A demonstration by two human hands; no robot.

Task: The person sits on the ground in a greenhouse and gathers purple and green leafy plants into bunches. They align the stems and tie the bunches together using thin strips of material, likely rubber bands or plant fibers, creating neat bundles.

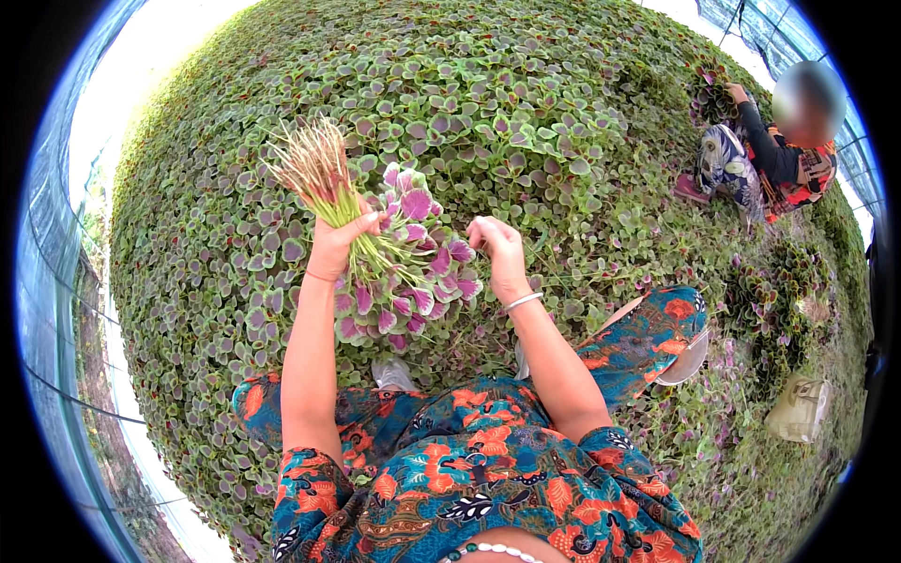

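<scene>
My left hand (343,239) is closed around the stems of a bunch of red-and-green leafy amaranth (417,299). The pale roots (317,155) of the bunch point up and away from me, and its purple-centred leaves fan out towards my right side. Just to the right of those leaves is my right hand (498,246), its fingers curled. No held thing shows in it, but the inside of the fingers is hidden. A dense bed of the same kind of plants (450,91) lies under and beyond both hands.
My bent knees (647,331) frame the plants in front of me. At the upper right another person (781,155) sits low, one hand at a bunch of leaves (714,91). Piled plants (781,302) and a pale bag-like container (800,408) lie to my right. Netting (49,295) borders the left.
</scene>
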